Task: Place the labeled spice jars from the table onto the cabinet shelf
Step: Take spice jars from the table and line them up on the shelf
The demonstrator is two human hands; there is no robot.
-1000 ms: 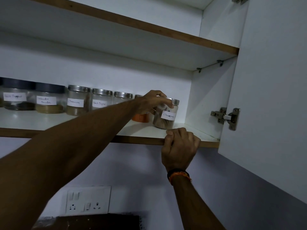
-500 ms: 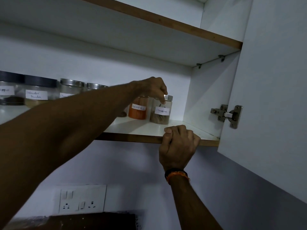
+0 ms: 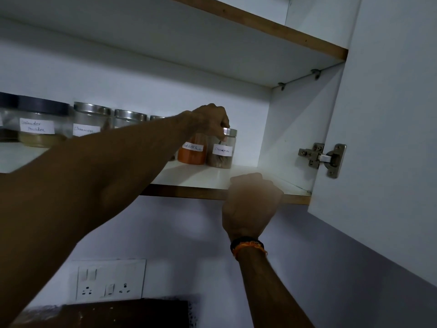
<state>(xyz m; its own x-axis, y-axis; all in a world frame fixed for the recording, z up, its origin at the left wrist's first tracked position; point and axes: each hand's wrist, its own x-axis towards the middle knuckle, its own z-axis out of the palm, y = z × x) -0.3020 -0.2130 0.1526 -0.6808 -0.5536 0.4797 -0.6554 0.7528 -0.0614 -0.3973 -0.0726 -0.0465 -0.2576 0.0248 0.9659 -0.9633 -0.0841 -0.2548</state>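
Evidently left hand [image 3: 214,120] pinches lid of cinnamon jar [image 3: 221,150] from above, seating it upright on shelf [image 3: 203,178] just beside red chilli jar [image 3: 192,151] — right hand [image 3: 251,197], blurred, curls over shelf edge below, likely bracing reach.

Right hand [image 3: 251,202] motion-blurred; middle jars' labels behind the left forearm [image 3: 113,166]; leftmost jar [image 3: 7,119] cut off.

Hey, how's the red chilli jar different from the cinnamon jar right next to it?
The chilli jar is filled high with orange-red powder; the cinnamon jar holds brown pieces low down. The left hand hides the chilli jar's lid, while the cinnamon jar's steel lid shows, fingers on it. Both are clear, upright, white-labelled, side by side on the shelf.
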